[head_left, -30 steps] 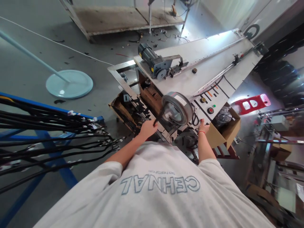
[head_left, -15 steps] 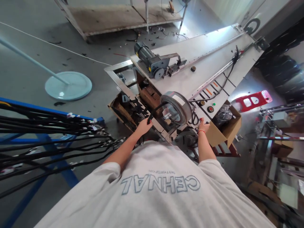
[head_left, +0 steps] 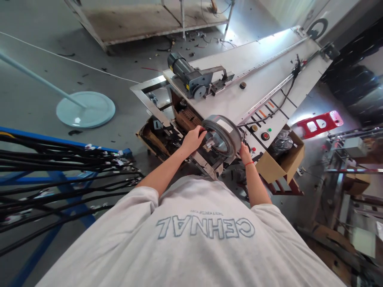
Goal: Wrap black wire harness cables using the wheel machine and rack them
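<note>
A round grey drum (head_left: 231,133) with a white label is at the near end of a long pale machine table (head_left: 218,95). My left hand (head_left: 194,139) is at the drum's left rim, its fingers bent together; what they hold, if anything, is too small to make out. At the drum's right side is my right hand (head_left: 245,152), partly hidden by the drum, with a red band at the wrist. A red button (head_left: 253,149) shows just right of it. The motor (head_left: 182,67) sits on the table's left edge.
Black cables (head_left: 60,163) lie over a blue frame (head_left: 54,139) at the left. A round pale stand base (head_left: 85,109) is on the floor. At the right are an open cardboard box (head_left: 272,169) and a red perforated part (head_left: 320,125). A shelf (head_left: 134,24) stands behind.
My left hand has moved up and right to the drum's rim, and the black cable it held no longer shows there. My right hand has moved left to the drum's side.
</note>
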The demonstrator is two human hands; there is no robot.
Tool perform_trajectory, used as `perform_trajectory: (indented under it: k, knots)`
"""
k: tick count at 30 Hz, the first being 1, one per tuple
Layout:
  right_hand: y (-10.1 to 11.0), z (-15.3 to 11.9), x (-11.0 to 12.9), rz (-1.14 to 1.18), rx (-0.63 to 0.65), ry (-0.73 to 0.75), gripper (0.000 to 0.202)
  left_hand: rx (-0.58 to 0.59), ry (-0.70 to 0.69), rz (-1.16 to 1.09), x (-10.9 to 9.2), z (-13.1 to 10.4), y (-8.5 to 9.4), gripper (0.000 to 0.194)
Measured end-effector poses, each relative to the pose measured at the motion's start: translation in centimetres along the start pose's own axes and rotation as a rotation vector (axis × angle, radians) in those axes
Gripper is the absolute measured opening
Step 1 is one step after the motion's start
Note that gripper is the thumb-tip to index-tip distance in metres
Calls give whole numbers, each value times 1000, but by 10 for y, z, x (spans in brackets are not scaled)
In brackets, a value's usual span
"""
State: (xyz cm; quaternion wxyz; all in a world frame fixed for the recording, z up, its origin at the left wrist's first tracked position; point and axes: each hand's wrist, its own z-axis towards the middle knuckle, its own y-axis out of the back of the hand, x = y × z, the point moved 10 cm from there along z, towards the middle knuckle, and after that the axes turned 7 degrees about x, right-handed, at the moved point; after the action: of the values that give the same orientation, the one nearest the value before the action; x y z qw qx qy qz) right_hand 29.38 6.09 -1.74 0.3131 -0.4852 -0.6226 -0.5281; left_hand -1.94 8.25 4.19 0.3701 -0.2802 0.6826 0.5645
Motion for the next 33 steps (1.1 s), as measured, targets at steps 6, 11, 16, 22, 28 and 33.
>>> perform_trajectory:
  k: [6, 11, 16, 22, 28, 33]
  knots:
    - [-15, 21, 63, 6, 108, 103, 62, 76, 72, 76, 30, -54, 29, 37]
    - [-25, 27, 109, 31, 49, 182, 54, 167, 130, -149, 39, -80, 22, 39]
    - [8, -34, 146, -106, -349, 393, 44, 780, 373, -937, 32, -121, -58, 52]
    - [-74, -97, 111, -6, 148, 178, 42, 1111, 509, -1396, 26, -162, -77, 53]
    - [-182, -114, 52, 365, 747, -259, 51, 1105, 511, -1297, 47, -179, -80, 57]
    - [-186, -119, 67, 290, 792, -193, 47, 832, 440, -804, 90, -174, -71, 62]
